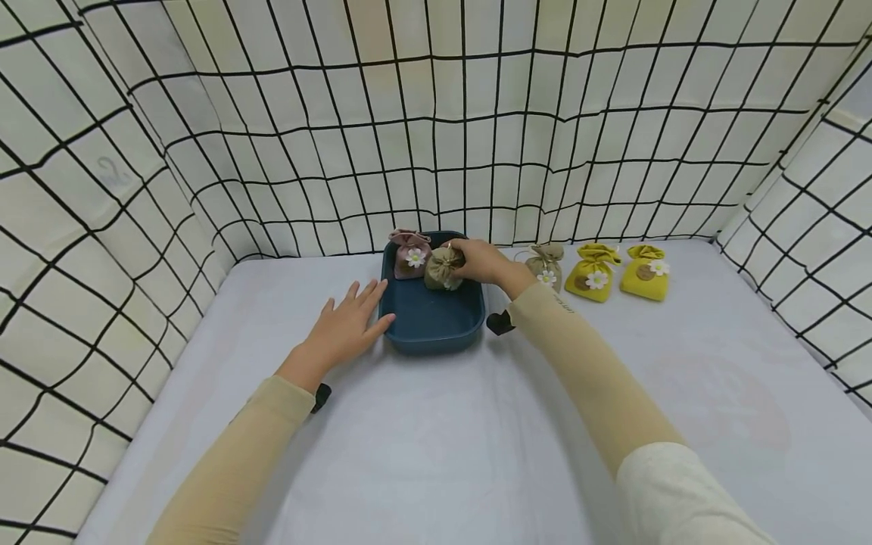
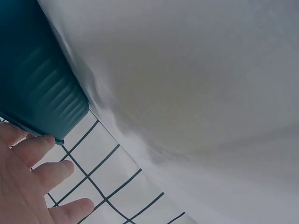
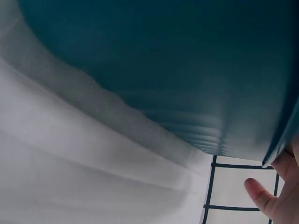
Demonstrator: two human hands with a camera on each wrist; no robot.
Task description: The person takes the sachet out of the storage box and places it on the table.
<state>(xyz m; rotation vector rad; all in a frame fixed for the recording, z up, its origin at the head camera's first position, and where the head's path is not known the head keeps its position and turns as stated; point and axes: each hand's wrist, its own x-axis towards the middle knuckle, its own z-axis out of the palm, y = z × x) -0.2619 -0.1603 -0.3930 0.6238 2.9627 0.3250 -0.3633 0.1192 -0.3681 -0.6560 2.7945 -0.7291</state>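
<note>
A dark blue plastic basin [image 1: 436, 318] stands on the white-covered table near the back mesh. In its back left corner sits a pink drawstring pouch [image 1: 409, 261] with a white flower. Beside that pouch, at the back right inside the basin, my right hand [image 1: 480, 263] pinches an olive drawstring pouch [image 1: 444, 269] by its gathered top. My left hand [image 1: 350, 322] spreads its fingers along the basin's left rim, fingertips right at the edge. In the left wrist view the fingers [image 2: 53, 175] lie straight by the basin's ribbed wall [image 2: 51, 93].
Right of the basin, another olive pouch [image 1: 546, 266] and two yellow pouches, one nearer [image 1: 591, 274] and one farther right [image 1: 645, 274], stand in a row. A black wire mesh [image 1: 463, 121] over white cloth encloses the back and both sides.
</note>
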